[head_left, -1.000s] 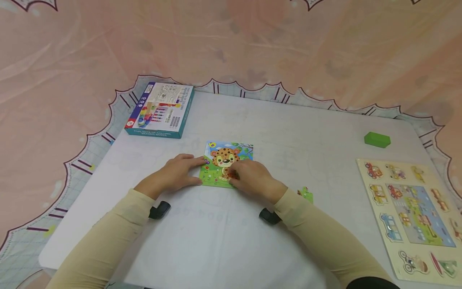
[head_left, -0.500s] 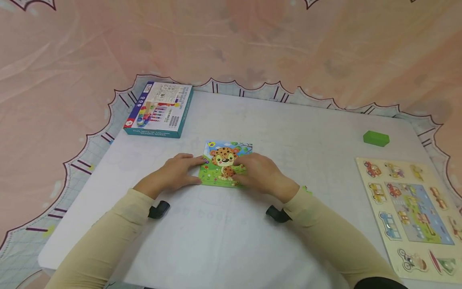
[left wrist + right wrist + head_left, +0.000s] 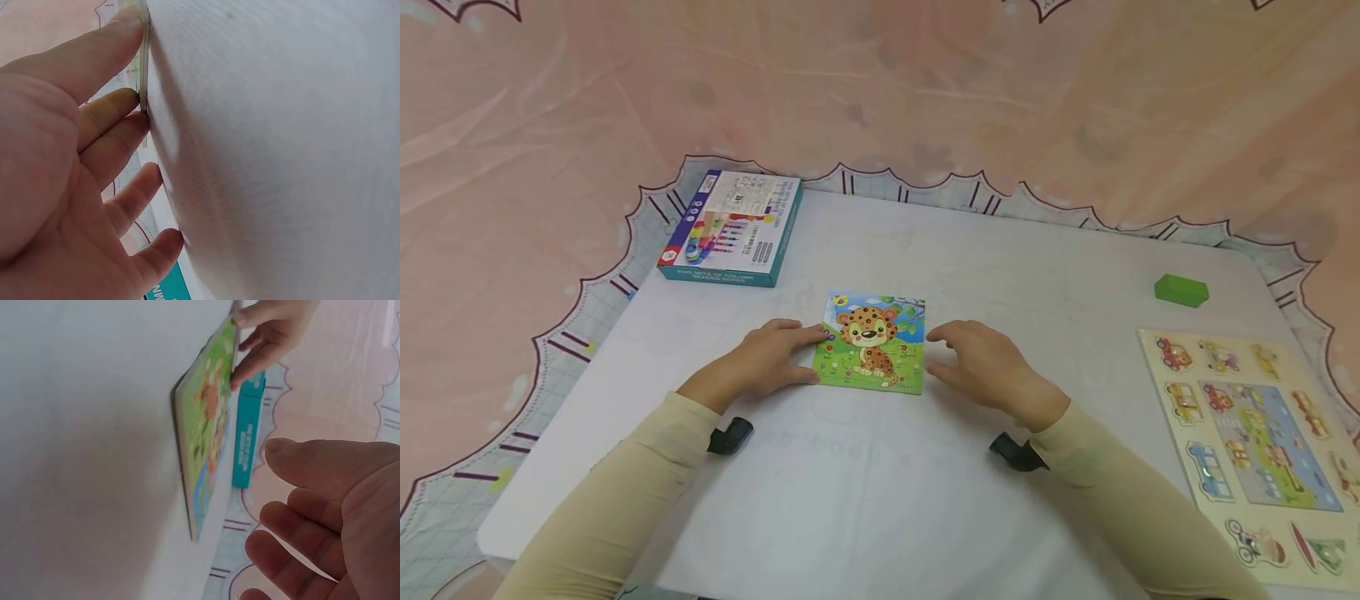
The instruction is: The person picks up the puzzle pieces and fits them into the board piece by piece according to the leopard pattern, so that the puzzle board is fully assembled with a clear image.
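Note:
A square leopard jigsaw puzzle (image 3: 871, 343) lies flat on the white table in the head view, its picture whole apart from faint seams. My left hand (image 3: 767, 358) rests at its left edge, thumb and forefinger tips touching the side. In the left wrist view the left hand's fingers (image 3: 115, 125) reach down to the tabletop beside the board's thin edge. Just off the puzzle's right edge, my right hand (image 3: 988, 362) hovers with its fingers loosely bent and holds nothing. From the right wrist view a gap shows between the right thumb (image 3: 325, 462) and the board.
A teal-edged toy box (image 3: 733, 229) lies at the back left of the white table (image 3: 850, 500). At the far right are a green block (image 3: 1182, 290) and a wooden vehicle puzzle board (image 3: 1165, 417). A patterned cloth (image 3: 880, 100) hangs behind the table.
My right hand has lifted off the leopard puzzle and moved right, uncovering its right side. A small green piece seen earlier by the right wrist is now out of sight. The left hand stays put.

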`<state>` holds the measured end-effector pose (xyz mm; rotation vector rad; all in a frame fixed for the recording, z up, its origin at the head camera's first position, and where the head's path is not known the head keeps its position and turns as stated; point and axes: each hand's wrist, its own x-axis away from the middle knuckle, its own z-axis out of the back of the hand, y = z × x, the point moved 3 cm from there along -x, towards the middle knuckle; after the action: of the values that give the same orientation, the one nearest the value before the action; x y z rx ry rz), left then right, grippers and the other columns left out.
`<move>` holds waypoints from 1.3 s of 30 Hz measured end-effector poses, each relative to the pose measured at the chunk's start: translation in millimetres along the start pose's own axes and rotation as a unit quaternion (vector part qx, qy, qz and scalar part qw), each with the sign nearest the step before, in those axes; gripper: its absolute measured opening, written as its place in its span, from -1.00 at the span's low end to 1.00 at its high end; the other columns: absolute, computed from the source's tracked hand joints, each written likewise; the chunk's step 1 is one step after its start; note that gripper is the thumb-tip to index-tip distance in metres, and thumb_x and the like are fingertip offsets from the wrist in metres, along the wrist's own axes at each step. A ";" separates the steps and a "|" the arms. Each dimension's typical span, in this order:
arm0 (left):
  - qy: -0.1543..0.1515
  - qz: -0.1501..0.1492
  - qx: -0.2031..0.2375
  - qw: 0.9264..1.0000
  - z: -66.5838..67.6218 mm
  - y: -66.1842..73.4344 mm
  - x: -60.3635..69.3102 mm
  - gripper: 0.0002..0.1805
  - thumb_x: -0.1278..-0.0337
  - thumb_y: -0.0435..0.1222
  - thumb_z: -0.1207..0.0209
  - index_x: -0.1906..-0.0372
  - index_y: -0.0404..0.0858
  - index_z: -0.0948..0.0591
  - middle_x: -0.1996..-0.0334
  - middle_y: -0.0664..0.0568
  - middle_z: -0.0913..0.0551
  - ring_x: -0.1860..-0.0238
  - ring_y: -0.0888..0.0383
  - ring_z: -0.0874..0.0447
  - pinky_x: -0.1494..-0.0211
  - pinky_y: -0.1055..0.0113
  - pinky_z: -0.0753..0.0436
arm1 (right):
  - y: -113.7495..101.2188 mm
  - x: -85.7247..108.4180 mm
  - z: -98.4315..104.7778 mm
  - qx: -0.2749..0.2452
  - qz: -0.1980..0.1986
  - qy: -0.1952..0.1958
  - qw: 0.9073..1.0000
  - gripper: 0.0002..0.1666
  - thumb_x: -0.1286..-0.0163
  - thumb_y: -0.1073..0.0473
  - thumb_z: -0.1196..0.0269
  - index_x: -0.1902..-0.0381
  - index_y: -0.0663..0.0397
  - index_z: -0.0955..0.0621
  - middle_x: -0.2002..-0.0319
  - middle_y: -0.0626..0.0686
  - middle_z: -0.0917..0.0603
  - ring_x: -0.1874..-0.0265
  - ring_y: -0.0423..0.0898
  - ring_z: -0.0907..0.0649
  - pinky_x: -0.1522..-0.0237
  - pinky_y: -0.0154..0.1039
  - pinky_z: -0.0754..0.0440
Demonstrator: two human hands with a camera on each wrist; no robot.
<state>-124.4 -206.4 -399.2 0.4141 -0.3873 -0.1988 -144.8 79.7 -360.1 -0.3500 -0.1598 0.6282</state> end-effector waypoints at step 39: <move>0.002 0.002 -0.003 1.000 -1.5 -1.2 -0.5 -0.25 -0.22 -0.08 -0.35 -0.49 -0.05 -0.39 -0.44 -0.24 -0.30 -0.48 -0.29 -0.07 -0.37 -0.36 -0.19 | 86.4 76.4 2.3 0.012 -0.038 -0.050 0.998 -0.28 -0.18 0.07 -0.49 -0.21 0.33 -0.56 -0.15 0.25 -0.62 -0.14 0.24 -0.55 -0.18 0.17 -0.50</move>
<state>-124.3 -206.8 -401.2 0.4071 -0.3835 -0.1945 -131.5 191.2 -386.5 -0.2870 -0.2605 0.5727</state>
